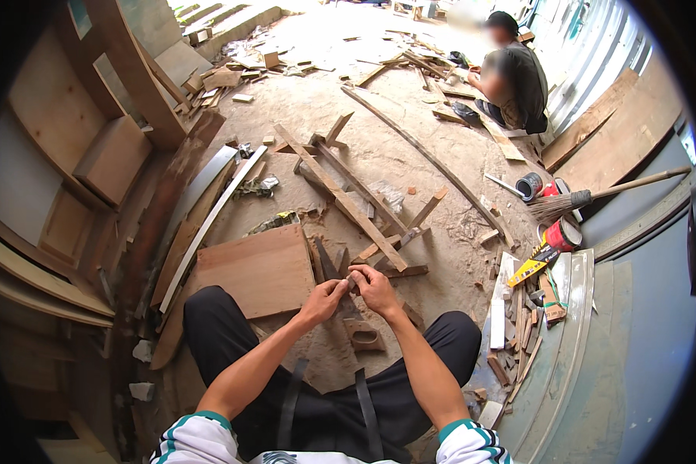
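Note:
My left hand (325, 300) and my right hand (374, 291) meet between my knees, fingertips pinched together. Whatever small dark piece sits between them is too small to name. Below my hands lies a handsaw with a wooden handle (364, 336); its dark blade (326, 258) runs away from me, partly hidden by my fingers. I cannot tell whether my fingers touch the blade. Just left of it rests a brown wooden panel (255, 267), a flat box-like board. Beyond my hands stands a rough sawhorse frame (348, 197) of wooden bars.
Wooden cabinet parts (77, 147) line the left side. A long wooden strip (433, 162) crosses the dirt floor. At the right are a broom (561, 204), a red can (563, 235), a yellow-sleeved tool (532, 267) and wood offcuts (524, 332). Another person (518, 81) squats at the far right.

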Action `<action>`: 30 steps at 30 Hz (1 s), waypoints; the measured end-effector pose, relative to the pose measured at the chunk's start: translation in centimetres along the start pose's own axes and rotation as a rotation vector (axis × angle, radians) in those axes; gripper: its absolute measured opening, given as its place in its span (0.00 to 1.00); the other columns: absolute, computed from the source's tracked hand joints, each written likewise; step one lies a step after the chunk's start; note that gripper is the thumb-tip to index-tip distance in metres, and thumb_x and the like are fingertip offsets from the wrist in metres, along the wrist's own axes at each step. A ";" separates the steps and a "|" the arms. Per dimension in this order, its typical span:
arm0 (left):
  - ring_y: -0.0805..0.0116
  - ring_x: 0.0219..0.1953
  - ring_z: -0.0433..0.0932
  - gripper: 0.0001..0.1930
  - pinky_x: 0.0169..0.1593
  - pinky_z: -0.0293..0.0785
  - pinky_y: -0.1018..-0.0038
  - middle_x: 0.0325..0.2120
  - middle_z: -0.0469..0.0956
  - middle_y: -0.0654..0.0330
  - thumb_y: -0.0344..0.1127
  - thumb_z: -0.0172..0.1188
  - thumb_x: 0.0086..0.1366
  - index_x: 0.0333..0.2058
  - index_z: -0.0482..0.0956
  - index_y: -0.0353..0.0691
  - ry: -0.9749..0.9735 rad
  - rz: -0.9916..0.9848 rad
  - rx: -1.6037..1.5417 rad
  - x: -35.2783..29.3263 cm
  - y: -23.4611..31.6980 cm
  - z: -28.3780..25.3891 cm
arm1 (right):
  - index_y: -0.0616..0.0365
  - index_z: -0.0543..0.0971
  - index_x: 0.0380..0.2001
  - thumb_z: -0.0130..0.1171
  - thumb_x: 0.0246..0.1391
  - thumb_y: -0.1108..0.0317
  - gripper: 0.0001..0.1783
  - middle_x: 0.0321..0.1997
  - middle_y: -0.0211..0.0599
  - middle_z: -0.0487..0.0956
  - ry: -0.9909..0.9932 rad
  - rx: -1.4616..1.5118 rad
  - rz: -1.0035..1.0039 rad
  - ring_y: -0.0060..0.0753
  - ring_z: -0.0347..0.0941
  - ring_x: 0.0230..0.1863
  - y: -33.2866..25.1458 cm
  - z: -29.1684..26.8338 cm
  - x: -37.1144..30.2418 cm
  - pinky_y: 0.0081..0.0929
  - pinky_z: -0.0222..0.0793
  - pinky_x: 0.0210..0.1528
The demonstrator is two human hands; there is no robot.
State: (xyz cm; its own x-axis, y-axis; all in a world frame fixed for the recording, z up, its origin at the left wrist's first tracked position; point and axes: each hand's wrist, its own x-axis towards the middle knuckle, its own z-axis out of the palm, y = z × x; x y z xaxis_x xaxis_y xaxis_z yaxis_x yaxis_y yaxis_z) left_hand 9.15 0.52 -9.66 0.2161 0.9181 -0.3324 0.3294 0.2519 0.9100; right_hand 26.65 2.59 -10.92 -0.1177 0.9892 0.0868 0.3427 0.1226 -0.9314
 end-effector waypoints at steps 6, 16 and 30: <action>0.73 0.22 0.71 0.24 0.28 0.70 0.70 0.23 0.75 0.60 0.51 0.46 0.75 0.34 0.76 0.33 0.155 -0.045 -0.187 0.8 -0.8 -1.7 | 0.63 0.81 0.47 0.55 0.62 0.52 0.24 0.43 0.54 0.83 -0.139 -0.343 0.385 0.55 0.81 0.44 6.6 1.4 -2.0 0.44 0.75 0.47; 0.46 0.41 0.80 0.23 0.49 0.74 0.57 0.38 0.81 0.44 0.50 0.46 0.74 0.48 0.83 0.37 0.672 0.044 0.241 2.7 -3.1 -10.2 | 0.49 0.84 0.49 0.67 0.54 0.49 0.23 0.53 0.41 0.83 -0.987 -1.003 0.638 0.47 0.79 0.55 11.4 4.9 -8.3 0.45 0.76 0.52; 0.45 0.41 0.76 0.18 0.46 0.72 0.54 0.35 0.77 0.47 0.43 0.51 0.72 0.36 0.85 0.36 0.771 0.177 0.504 3.3 -4.8 -7.3 | 0.53 0.81 0.49 0.65 0.55 0.64 0.18 0.53 0.38 0.80 -0.949 -1.217 0.210 0.42 0.77 0.55 12.7 8.1 -11.3 0.41 0.74 0.50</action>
State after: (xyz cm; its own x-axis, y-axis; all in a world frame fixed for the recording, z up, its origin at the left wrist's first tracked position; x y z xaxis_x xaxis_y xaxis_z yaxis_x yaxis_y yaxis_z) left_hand 1.60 4.51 -13.31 -0.3081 0.9253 0.2210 0.7481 0.0922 0.6571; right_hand 24.80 -7.65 -26.59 -0.3361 0.6430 -0.6882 0.8944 0.4469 -0.0193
